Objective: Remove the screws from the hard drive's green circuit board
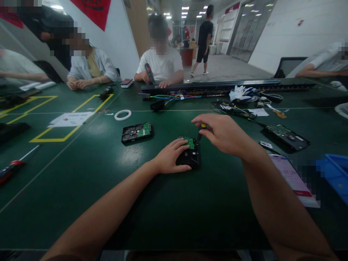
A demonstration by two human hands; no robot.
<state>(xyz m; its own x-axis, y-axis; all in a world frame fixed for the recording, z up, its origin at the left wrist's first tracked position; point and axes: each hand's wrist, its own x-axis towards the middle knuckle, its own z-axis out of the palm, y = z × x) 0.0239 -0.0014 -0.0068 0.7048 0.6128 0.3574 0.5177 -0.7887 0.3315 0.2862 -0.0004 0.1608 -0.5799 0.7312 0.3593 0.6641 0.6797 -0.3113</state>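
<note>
A hard drive (191,156) lies on the green table in front of me, its green circuit board facing up. My left hand (172,156) steadies it, fingers across the top and thumb along the near edge. Above the drive's right side, my right hand (224,135) pinches a small screwdriver (200,135) with a yellow cap. The screwdriver stands nearly upright, its tip at the drive's far right corner; whether it sits in a screw I cannot tell. A second hard drive (136,132) lies to the left, and a third (286,137) lies to the right.
A lit phone (292,177) and a blue basket (337,174) are at the right. Across the back lie a long black rail (212,87), cables and white gloves (241,93). A white ring (123,115) and a red-black screwdriver (12,170) are leftward. Several people sit around.
</note>
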